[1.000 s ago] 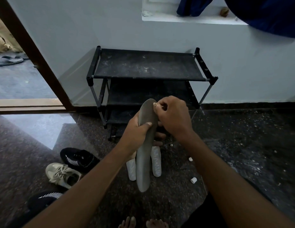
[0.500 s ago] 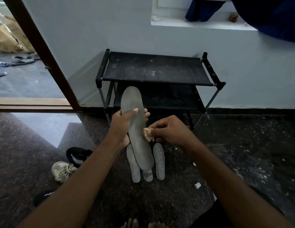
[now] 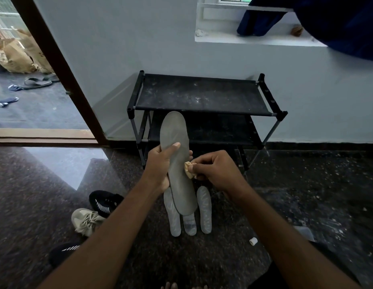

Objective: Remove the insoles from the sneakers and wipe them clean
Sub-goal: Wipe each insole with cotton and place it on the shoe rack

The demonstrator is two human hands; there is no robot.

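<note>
My left hand (image 3: 160,165) grips a long grey insole (image 3: 176,147) around its middle and holds it upright in front of the shoe rack. My right hand (image 3: 214,167) pinches a small crumpled beige cloth (image 3: 188,169) against the insole's right edge. Three pale grey insoles (image 3: 204,211) lie side by side on the dark floor right below my hands; the held insole covers part of them. A black sneaker with white stripes (image 3: 105,202) and a beige sneaker (image 3: 85,223) sit on the floor to the left.
An empty black shoe rack (image 3: 202,97) stands against the white wall. Another black sneaker (image 3: 62,252) peeks out beside my left forearm. Small white scraps (image 3: 253,241) lie on the speckled floor. A doorway (image 3: 35,90) opens at left, with sandals outside.
The insole has turned from edge-on to face-on and risen. My right hand has slid from its top end down to its middle, now with the cloth showing.
</note>
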